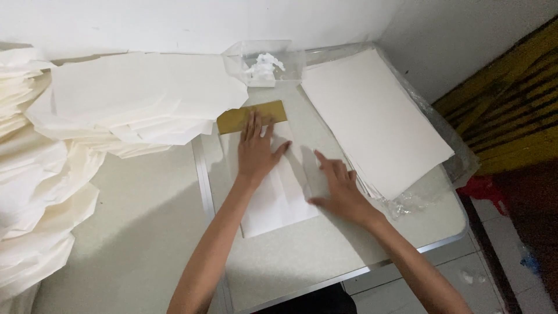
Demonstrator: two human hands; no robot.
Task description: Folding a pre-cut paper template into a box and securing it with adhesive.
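— Right hand (340, 189) is pressing, fingers flat, on the sheet (279, 192) mid-table (325, 256).
— Left hand (256, 152), spread too, is gripping nothing; the fold could be creeping crooked against the gold strip (251, 117).

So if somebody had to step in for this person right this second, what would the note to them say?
Left hand: flat, palm down, pressing the white paper being folded; fingertips reach the gold strip at its top.
Right hand: open, on the sheet's right fold.
Flat sheets stack lies to the right on plastic wrap; folded paper pile to the left; clear plastic box by the wall.
Done: the sheet looks partly folded. Left: how much more folding is needed cannot be told.
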